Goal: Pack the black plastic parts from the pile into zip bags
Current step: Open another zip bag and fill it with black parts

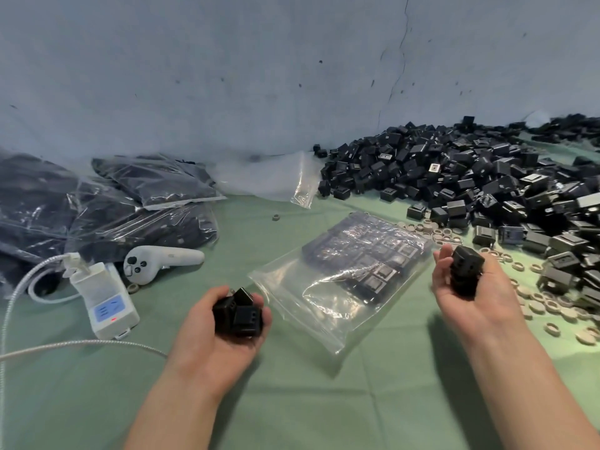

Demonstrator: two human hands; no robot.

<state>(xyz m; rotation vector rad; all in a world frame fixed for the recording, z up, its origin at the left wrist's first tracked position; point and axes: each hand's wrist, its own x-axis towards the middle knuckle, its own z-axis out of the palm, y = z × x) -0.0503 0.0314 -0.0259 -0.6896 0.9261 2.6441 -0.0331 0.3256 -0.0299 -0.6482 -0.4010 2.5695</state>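
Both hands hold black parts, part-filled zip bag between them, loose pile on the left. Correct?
Not quite. In the head view the loose pile is on the right. The rest holds: left hand and right hand hold black parts, part-filled zip bag between them.

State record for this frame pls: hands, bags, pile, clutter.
left hand: grips several black parts
right hand: grips a small stack of them
zip bag: flat between the hands, partly filled
pile: large, far right
filled bags: heaped far left
empty bag: by the wall, left of pile
clutter: controller, white device with cable, beige rings
surface: green cloth
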